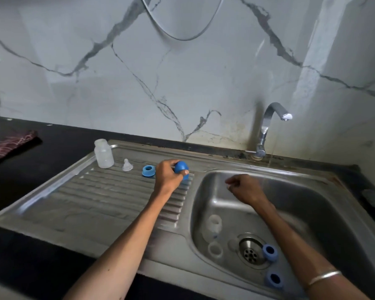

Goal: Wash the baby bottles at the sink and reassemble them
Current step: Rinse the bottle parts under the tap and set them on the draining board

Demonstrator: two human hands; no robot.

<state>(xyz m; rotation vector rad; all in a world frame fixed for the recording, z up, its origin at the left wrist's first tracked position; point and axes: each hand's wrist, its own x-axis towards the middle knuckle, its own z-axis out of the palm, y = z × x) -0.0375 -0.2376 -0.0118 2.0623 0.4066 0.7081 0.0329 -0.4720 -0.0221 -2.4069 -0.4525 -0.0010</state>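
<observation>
Two blue rings (271, 265) in sink, one (148, 171) on drainboard.

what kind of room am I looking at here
Most likely a home kitchen: a steel sink with a ribbed drainboard, a tap running, and a dark counter under a marble-look wall.

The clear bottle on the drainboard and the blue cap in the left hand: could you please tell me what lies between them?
In the head view, a clear teat and then a blue collar ring stand between the bottle and the blue cap.
</observation>
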